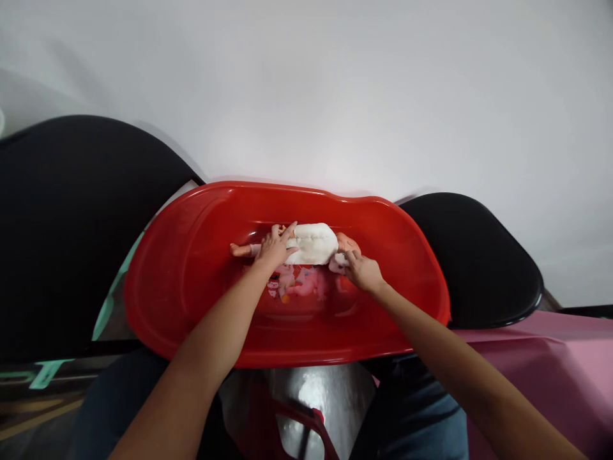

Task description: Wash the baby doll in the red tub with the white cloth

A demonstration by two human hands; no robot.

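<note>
A small plastic doll (313,245) wrapped in a white cloth lies across the middle of a red plastic tub (182,255). Its legs stick out to the left and its head to the right. My left hand (275,248) rests on the left end of the cloth, fingers spread over the doll's legs. My right hand (363,271) is by the doll's head, fingers pinched on the white cloth's right edge. A printed picture shows on the tub's bottom below the doll.
The tub rests on my knees in blue jeans (416,409). A black rounded chair back (71,223) stands at the left, another black one (479,262) at the right. A pink surface (550,364) lies at lower right. A white wall fills the background.
</note>
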